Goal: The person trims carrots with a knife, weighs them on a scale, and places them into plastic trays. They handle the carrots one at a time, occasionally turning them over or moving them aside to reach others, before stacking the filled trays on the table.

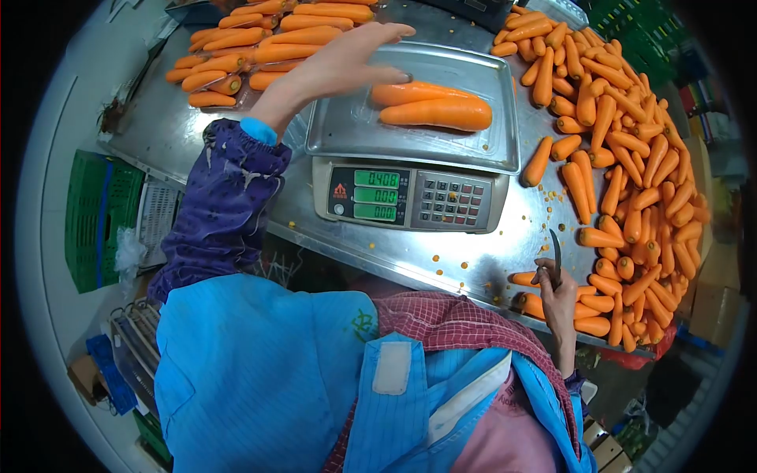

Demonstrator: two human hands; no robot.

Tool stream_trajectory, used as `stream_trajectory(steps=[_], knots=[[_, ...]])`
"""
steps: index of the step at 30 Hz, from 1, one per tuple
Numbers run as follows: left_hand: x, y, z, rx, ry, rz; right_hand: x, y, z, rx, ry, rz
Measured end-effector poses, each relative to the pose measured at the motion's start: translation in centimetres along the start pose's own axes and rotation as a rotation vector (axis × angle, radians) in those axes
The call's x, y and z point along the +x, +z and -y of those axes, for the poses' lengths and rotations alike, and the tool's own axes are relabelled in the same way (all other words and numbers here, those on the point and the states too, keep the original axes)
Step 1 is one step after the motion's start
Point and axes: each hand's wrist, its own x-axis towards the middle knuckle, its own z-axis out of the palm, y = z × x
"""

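Observation:
Two large carrots (438, 112) lie side by side on the metal pan (339, 134) of a digital scale (327, 213), whose top readout looks like 0.408. My left hand (347, 59) is over the pan's left part, just left of the carrots, with thumb and fingers apart and nothing in it. Lower right, my right hand (560, 296) is closed round the handle of a small knife (557, 251), its dark curved blade pointing up and away from me. Some loose carrots (530, 303) lie beside and partly behind that hand.
A big heap of loose carrots (631, 150) covers the table's right side. Bundled carrots (260, 51), some in clear trays, fill the back left. Small orange trimmings (438, 258) dot the steel table (378, 256) by its front edge. Green crates (91, 221) stand left, below.

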Motion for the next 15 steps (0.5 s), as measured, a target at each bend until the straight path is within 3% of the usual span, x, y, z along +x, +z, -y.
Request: stream_trajectory(steps=[7,15], knots=[[2.6,2.6,-0.6,0.011,0.092,0.132,-0.5,1.1,0.2,0.025,-0.004,-0.024],[3.0,6.7,-2.9,0.093,0.167,0.064,-1.2,1.5,1.3,0.102,0.175,-0.047]])
